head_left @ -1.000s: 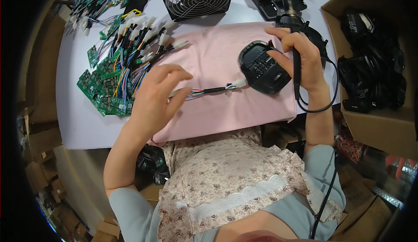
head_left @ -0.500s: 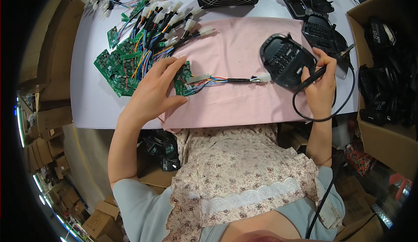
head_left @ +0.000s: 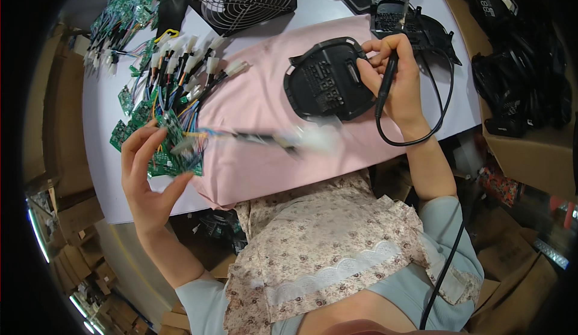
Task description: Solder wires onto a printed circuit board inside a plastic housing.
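Note:
My left hand (head_left: 147,181) grips a green circuit board (head_left: 180,145) by its edges, thumb below and fingers above. From the board a bundle of coloured wires trails right over the pink cloth (head_left: 247,172), ending in a white connector (head_left: 319,137) smeared by motion. In my right hand (head_left: 402,91) is a soldering iron (head_left: 389,76), its tip pointing away from me and its black cord looping beneath. The thumb and fingers of that same hand also hold the edge of a black plastic housing (head_left: 328,85), which is tilted over the cloth.
Wired boards with white connectors (head_left: 180,64) are heaped left of the cloth, with another pile (head_left: 129,18) farther back. A black fan (head_left: 247,0) stands at the far edge. More black housings (head_left: 415,28) lie at the far right, beside a cardboard box (head_left: 530,160) of black parts.
My left hand has taken hold of the board and lifted it toward the left pile, its wires swinging. The housing has turned in my right hand. The whole view has shifted.

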The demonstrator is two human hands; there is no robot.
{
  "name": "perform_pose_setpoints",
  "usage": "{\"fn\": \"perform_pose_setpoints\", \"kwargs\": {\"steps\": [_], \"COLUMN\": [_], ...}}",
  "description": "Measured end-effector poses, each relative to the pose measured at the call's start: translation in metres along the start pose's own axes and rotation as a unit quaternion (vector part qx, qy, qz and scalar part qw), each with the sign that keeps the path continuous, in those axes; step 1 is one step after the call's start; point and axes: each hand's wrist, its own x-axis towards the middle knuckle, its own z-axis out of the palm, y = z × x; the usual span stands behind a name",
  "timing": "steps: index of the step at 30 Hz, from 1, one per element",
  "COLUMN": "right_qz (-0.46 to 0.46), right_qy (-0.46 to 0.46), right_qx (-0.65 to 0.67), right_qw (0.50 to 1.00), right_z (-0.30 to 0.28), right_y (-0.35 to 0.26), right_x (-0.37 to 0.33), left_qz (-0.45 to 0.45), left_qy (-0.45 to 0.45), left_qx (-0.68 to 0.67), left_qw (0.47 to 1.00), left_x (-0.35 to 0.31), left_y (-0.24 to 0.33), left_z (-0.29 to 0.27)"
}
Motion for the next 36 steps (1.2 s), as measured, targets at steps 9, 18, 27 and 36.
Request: {"fn": "perform_pose_setpoints", "kwargs": {"steps": [9, 18, 27, 36], "right_qz": [0.047, 0.07, 0.06, 0.004], "right_qy": [-0.074, -0.118, -0.139, -0.088], "right_qx": [0.098, 0.085, 0.053, 0.103], "right_qw": [0.991, 0.987, 0.987, 0.991], "right_z": [0.009, 0.015, 0.012, 0.022], "right_y": [0.016, 0.018, 0.015, 0.022], "right_x": [-0.008, -0.016, -0.016, -0.025], "left_qz": [0.073, 0.154, 0.112, 0.07], "left_qy": [-0.042, -0.113, -0.118, -0.174], "left_qx": [-0.129, -0.088, -0.002, 0.01], "left_qw": [0.988, 0.978, 0.987, 0.982], "left_x": [0.03, 0.054, 0.056, 0.055], "left_y": [0.031, 0.048, 0.047, 0.067], "left_z": [0.022, 0.116, 0.141, 0.14]}}
